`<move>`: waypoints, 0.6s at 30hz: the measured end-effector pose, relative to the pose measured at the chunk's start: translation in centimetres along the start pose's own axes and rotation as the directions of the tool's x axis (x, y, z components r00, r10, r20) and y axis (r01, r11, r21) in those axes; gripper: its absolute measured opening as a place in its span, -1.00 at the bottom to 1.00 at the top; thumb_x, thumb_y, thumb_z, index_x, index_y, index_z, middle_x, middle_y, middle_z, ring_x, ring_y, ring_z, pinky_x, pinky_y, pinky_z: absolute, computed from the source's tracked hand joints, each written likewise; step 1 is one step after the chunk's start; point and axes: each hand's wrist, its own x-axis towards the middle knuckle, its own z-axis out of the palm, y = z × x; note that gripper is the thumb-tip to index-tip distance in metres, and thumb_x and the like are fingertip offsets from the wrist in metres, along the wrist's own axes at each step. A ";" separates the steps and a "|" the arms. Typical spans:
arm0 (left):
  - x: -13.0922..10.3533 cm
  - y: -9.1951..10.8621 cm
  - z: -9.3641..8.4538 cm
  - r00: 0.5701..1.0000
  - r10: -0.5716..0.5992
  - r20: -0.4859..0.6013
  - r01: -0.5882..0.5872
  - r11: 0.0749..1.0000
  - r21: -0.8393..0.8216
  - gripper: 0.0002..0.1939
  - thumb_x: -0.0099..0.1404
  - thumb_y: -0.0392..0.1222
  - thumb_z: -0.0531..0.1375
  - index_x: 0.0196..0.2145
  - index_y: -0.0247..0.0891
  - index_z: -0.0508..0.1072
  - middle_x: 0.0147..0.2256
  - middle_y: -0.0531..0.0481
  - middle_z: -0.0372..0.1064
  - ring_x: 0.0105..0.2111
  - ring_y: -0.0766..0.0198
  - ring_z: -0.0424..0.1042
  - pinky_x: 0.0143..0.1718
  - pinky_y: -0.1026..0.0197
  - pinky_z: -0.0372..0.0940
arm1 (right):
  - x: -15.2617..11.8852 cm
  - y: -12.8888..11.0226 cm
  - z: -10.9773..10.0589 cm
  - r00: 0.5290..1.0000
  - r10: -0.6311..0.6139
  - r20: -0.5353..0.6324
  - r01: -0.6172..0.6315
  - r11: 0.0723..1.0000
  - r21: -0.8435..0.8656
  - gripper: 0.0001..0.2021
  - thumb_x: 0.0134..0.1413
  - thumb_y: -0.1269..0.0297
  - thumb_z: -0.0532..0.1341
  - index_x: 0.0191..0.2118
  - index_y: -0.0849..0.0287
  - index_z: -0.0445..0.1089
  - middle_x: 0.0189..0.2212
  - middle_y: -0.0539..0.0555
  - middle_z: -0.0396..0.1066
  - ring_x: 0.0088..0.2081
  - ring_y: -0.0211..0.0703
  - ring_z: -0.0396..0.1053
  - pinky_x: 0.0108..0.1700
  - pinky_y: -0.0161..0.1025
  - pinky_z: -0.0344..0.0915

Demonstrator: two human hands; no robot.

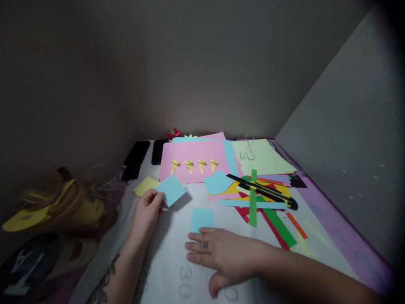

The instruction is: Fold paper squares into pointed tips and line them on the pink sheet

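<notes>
Pinched between the thumb and fingers of my left hand is a light blue paper square, lifted off the table at the left. My right hand lies palm down, fingers stretched out. Its fingertips touch or overlap the lower edge of another light blue square lying flat. A third blue piece rests beyond it, by the paper strips. Behind, several small folded yellow paper pieces stand in a row on a pink sheet.
A black and yellow utility knife lies across coloured paper strips on the right. Pale green sheets sit at the back right. Yellow paper and dark phone-like objects are at the left; caps are beside the table.
</notes>
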 end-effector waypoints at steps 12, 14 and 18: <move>-3.8 -1.2 0.2 0.969 0.042 0.243 -0.070 0.992 0.107 -0.72 0.25 -0.08 0.15 -0.55 -0.24 0.25 -0.68 0.17 0.23 -0.69 0.43 0.15 -0.65 0.39 0.07 | 0.5 2.5 -0.3 0.688 0.380 -0.618 -0.417 0.904 0.091 -0.49 0.20 0.19 0.15 0.24 0.13 0.11 0.08 0.25 0.29 0.12 0.04 0.23 0.07 0.01 0.28; -4.2 -1.5 -0.2 0.917 0.248 0.313 -0.329 0.914 0.238 -0.81 0.28 -0.16 0.13 -0.47 -0.25 0.35 -0.59 0.10 0.34 -0.60 0.38 0.30 -0.57 0.37 0.19 | 0.8 1.9 -0.2 0.604 0.391 -0.694 -0.356 0.912 0.204 -0.56 0.15 0.20 0.21 0.13 0.11 0.22 -0.05 0.20 0.35 -0.05 -0.05 0.34 -0.15 -0.15 0.40; -4.0 -2.1 -1.3 0.565 0.605 0.561 -0.817 0.505 0.278 -0.83 0.30 -0.37 0.09 -0.20 -0.25 0.44 -0.27 -0.05 0.49 -0.28 0.27 0.48 -0.27 0.28 0.35 | 1.0 1.6 -0.2 0.680 0.171 -0.713 -0.232 0.973 0.012 -0.88 0.15 0.45 0.14 -0.21 0.13 0.36 -0.33 0.08 0.41 -0.28 -0.17 0.37 -0.27 -0.24 0.36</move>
